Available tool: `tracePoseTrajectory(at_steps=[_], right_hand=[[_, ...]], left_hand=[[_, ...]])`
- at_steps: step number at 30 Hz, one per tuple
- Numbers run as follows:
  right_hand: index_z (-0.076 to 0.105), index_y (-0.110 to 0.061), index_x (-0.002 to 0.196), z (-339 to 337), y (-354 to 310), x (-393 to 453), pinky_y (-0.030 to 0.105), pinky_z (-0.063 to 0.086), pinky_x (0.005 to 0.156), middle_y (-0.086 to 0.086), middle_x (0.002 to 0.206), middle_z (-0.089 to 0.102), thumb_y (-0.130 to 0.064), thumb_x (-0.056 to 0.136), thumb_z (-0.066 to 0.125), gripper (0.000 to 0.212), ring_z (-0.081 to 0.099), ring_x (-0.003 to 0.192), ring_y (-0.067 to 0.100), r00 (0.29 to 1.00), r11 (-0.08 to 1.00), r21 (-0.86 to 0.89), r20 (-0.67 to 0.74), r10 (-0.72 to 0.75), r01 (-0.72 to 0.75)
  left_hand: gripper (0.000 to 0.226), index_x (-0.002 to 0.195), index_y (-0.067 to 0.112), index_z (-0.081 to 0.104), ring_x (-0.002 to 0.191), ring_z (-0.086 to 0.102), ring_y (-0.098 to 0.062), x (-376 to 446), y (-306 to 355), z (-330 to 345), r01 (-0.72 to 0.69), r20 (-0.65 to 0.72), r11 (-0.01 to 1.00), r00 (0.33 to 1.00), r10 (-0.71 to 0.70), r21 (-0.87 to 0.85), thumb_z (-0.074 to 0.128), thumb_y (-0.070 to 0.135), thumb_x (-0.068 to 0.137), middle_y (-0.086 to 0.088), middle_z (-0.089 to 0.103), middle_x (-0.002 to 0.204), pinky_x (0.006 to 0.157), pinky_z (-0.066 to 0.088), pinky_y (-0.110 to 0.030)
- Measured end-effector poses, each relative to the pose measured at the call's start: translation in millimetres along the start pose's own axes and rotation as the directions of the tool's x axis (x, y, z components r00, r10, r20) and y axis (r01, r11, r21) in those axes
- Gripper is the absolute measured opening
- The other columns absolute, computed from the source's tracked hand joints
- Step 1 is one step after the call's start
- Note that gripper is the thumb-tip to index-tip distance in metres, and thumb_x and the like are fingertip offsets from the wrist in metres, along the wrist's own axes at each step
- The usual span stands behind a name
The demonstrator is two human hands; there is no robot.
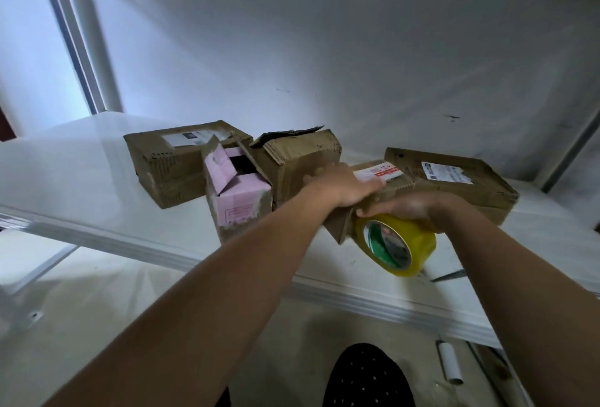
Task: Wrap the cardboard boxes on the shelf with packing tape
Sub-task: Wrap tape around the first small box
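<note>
Nearest the camera, a dark dotted garment [367, 377] is seen at the bottom edge, and above it two bare forearms reach up to the white shelf [97, 234]. Everything is best placed against the small cardboard box [386, 186] being worked on, which lies near the shelf's front edge with its long axis running from front-left to back-right.

The left hand [344, 187] is laid on top of this box at its left end, fingers [370, 186] fairly straight and pressed down beside the red-and-white label; nothing is pinched by it. The right hand [406, 208] is held at the box's near face, its fingers curled over the top of the yellow packing tape roll [397, 244], which hangs just in front of and below the box's front corner. Whether a strip is already stuck to the cardboard cannot be told, as the clear tape is hardly visible.

The roll lies on the near side of the box, so a pull along the long axis, toward the back right, is probably called for, with the left hand steadying.

Left of this box stands an open pink box [237, 199], touching a brown box [298, 160] behind it; a flat labelled box [454, 179] lies just to the right.
</note>
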State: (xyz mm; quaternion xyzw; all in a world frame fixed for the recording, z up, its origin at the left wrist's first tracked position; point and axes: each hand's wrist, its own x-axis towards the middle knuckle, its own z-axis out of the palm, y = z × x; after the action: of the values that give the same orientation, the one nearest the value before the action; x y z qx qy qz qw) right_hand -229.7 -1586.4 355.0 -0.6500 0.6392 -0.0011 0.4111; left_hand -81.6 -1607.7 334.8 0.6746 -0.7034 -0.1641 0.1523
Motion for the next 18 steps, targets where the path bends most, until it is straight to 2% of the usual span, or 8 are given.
tracePoseTrajectory(at_steps=[2,4,7,10,11,12,14,18], right_hand=[[0.050,-0.031,0.103,0.2,-2.1,-2.1,0.041,0.047,0.095,0.005,0.107,0.060,-0.058,0.062,0.070,0.053,0.058,0.099,0.025,1.000,0.999,-0.035,0.028,0.000,0.001],[0.050,-0.031,0.102,-1.0,-3.5,-4.1,0.040,0.047,0.093,0.004,0.104,0.061,-0.056,0.069,0.069,0.046,0.059,0.098,0.024,0.999,0.999,-0.043,0.052,0.010,-0.007],[0.061,-0.021,0.102,-8.4,-8.1,-8.7,0.037,0.048,0.090,0.003,0.082,0.067,-0.056,0.057,0.073,0.058,0.062,0.082,0.020,0.995,0.999,0.008,0.086,0.042,-0.043],[0.061,-0.016,0.108,-10.9,-14.0,-9.8,0.041,0.045,0.100,0.008,0.093,0.066,-0.056,0.059,0.072,0.065,0.063,0.100,0.027,0.993,0.994,-0.064,0.075,0.090,-0.085],[0.062,-0.016,0.105,-9.6,-15.4,-7.3,0.038,0.051,0.093,0.007,0.089,0.068,-0.054,0.063,0.072,0.057,0.066,0.095,0.025,0.994,0.995,-0.057,0.070,0.086,-0.082],[0.062,-0.017,0.098,-7.7,-16.4,-4.5,0.029,0.055,0.077,0.005,0.078,0.069,-0.049,0.069,0.072,0.044,0.069,0.080,0.019,0.995,0.997,-0.027,0.065,0.071,-0.070],[0.061,-0.018,0.087,-3.9,-17.0,-1.5,0.016,0.050,0.045,0.003,0.059,0.064,-0.038,0.081,0.068,0.023,0.063,0.052,0.009,0.996,0.997,0.042,0.063,0.068,-0.071],[0.060,-0.016,0.087,-2.7,-21.7,-3.6,0.013,0.043,0.035,0.006,0.069,0.065,-0.036,0.086,0.064,0.021,0.060,0.065,0.007,0.994,0.994,0.057,0.056,0.094,-0.097]], left_hand=[[0.106,0.150,0.007,0.014,0.137,0.027,-0.035,1.2,2.7,10.7,0.042,0.017,0.983,0.999,-0.046,0.177,0.041,0.080,0.079,-0.015,0.027,0.151,0.110,0.021,-0.053],[0.110,0.152,0.006,0.003,0.139,0.022,-0.035,4.6,0.9,16.0,0.044,-0.005,0.974,0.999,-0.044,0.221,0.038,0.081,0.079,-0.016,0.021,0.154,0.110,0.020,-0.052],[0.109,0.151,0.004,0.001,0.139,0.023,-0.036,7.8,0.6,14.9,0.028,0.000,0.956,1.000,-0.030,0.292,0.030,0.082,0.080,-0.017,0.021,0.153,0.110,0.020,-0.050],[0.108,0.151,0.004,0.002,0.139,0.023,-0.037,6.3,2.3,11.2,0.025,0.026,0.951,0.999,-0.035,0.309,0.030,0.081,0.081,-0.018,0.022,0.153,0.111,0.020,-0.049],[0.108,0.151,0.003,0.001,0.139,0.023,-0.037,6.0,2.0,10.8,0.026,0.039,0.951,0.998,-0.040,0.308,0.030,0.081,0.081,-0.018,0.021,0.153,0.111,0.019,-0.049],[0.108,0.151,0.003,0.001,0.139,0.023,-0.037,6.1,1.2,10.3,0.029,0.046,0.950,0.998,-0.045,0.310,0.029,0.081,0.082,-0.018,0.021,0.154,0.111,0.019,-0.049],[0.107,0.151,0.003,-0.001,0.140,0.022,-0.037,7.0,1.3,9.0,0.032,0.051,0.945,0.997,-0.051,0.325,0.028,0.080,0.082,-0.018,0.020,0.154,0.111,0.019,-0.050],[0.106,0.151,0.002,0.000,0.139,0.023,-0.036,7.1,4.8,7.5,0.029,0.075,0.935,0.995,-0.059,0.354,0.027,0.080,0.083,-0.018,0.020,0.154,0.111,0.020,-0.048]])
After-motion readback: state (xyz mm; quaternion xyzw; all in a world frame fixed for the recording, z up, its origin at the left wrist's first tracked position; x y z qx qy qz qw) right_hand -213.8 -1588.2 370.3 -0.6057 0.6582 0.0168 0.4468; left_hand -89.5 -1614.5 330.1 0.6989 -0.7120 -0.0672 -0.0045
